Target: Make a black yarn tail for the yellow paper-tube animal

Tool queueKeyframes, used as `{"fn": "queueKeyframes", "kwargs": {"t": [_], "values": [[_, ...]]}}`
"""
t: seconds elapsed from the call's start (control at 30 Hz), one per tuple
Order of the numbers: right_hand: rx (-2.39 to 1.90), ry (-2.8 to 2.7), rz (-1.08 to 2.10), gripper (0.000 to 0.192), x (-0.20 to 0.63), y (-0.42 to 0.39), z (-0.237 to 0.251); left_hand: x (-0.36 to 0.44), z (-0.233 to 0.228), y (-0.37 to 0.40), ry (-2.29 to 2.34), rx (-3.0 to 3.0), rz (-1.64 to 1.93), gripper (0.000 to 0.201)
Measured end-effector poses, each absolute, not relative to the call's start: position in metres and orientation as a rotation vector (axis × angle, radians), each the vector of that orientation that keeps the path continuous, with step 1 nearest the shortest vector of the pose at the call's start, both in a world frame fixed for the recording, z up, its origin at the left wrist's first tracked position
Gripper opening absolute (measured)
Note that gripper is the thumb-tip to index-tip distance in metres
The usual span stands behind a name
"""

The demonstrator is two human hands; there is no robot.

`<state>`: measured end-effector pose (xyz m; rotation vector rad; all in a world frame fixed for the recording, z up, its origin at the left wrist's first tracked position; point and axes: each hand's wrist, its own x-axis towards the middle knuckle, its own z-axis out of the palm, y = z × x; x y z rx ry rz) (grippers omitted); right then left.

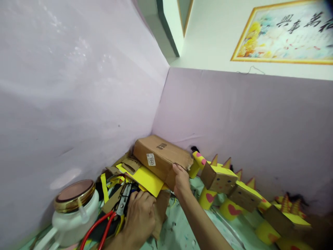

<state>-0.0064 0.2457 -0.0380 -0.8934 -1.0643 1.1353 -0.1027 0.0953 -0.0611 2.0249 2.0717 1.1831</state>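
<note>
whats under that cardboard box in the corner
A yellow paper sheet and brown cardboard scraps stick out from beneath the cardboard box. The right hand grips its near end. How far the pile runs under it is covered.

Your left hand (139, 217) covers the heap beneath it; what the fingers touch there cannot be told. Your right hand (181, 180) hides the near end of the cardboard box (161, 158). Box label print too small to read. Red-handled pliers (104, 222) run off the bottom edge. White jar (74, 215) base cut off. Framed picture (283, 33) clipped at right.
</note>
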Motion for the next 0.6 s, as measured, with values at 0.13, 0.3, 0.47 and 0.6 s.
{"fn": "queueKeyframes", "kwargs": {"t": [0.13,0.3,0.47,0.6], "values": [[-0.822,-1.149,1.032,0.024,-0.006,0.236,-0.018,-0.103,-0.062,0.096,2.088,2.036,1.173,0.029],[-0.720,-1.205,0.921,0.023,-0.005,0.217,0.027,-0.105,-0.063,0.097,2.108,2.030,1.138,0.032],[-0.648,-1.208,0.817,0.027,0.021,0.163,0.078,-0.114,-0.056,0.100,1.754,1.591,1.616,0.017],[-0.734,-1.209,0.679,0.034,0.076,0.105,0.090,-0.133,-0.035,0.103,1.511,1.300,1.771,0.027]]}}
